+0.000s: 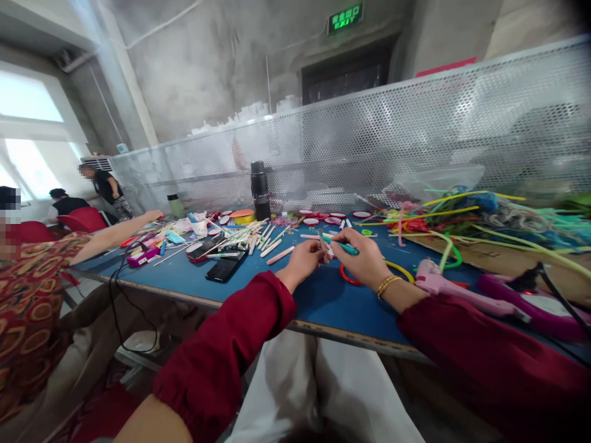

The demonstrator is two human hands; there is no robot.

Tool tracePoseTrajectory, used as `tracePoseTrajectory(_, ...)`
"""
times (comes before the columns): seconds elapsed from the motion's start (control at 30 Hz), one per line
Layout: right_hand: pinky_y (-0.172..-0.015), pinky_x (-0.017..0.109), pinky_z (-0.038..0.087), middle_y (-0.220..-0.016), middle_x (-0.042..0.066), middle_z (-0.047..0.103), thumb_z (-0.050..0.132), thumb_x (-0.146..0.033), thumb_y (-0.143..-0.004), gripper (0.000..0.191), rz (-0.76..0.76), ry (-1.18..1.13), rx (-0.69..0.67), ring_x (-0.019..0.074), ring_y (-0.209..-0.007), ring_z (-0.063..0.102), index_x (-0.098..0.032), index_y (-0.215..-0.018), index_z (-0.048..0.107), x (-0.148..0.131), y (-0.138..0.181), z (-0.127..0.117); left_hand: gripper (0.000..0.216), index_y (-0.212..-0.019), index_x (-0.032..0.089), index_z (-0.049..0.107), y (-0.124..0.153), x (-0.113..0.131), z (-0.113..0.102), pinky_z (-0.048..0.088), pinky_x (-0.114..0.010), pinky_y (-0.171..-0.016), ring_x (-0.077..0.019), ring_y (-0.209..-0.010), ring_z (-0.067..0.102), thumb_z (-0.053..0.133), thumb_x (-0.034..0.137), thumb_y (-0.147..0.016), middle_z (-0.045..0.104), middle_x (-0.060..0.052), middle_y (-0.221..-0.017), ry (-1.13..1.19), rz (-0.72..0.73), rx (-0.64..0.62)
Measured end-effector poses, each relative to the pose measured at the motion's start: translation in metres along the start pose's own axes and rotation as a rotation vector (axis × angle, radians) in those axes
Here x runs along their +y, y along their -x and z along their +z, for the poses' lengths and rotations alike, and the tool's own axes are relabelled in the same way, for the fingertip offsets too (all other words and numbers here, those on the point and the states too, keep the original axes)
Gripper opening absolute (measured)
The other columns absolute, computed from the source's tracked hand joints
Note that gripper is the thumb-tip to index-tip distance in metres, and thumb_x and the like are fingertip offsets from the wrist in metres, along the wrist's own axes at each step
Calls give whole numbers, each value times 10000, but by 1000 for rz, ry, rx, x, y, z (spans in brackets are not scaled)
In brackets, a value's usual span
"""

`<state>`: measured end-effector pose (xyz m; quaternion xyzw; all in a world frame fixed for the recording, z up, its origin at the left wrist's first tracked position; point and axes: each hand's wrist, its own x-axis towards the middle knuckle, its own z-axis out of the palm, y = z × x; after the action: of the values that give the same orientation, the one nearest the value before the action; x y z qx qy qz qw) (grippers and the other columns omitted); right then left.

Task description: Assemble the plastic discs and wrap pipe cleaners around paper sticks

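My left hand is closed in a pinch above the blue table. What sits between its fingertips is too small to make out. Just to the right, my right hand grips a teal-handled tool, its narrow tip pointing at the left fingertips. The tool's kind is partly hidden by the fingers. Below the hands, a red ring lies on the table, and a yellow curved strip shows behind my right wrist. A pink stick rests left of my left hand.
A black phone, a pile of pale sticks and a black bottle stand or lie left. At right are a pink glue gun, a purple device and colourful pipe cleaners. A co-worker's arm reaches in from the left.
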<state>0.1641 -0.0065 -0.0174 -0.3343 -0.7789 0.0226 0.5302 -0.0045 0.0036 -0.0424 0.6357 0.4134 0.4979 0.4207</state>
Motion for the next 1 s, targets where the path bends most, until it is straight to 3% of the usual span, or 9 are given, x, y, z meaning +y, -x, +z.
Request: tracePoseTrajectory(1.0, -667, 321, 453, -753, 21, 700, 594, -312, -866, 91, 16, 28, 36, 198, -693, 642, -240, -813, 613, 1, -1, -1, 89, -832, 155, 656, -3, -1, -1, 398, -225, -608, -112, -651, 593, 636, 233, -869, 669, -14, -753, -18, -27, 26)
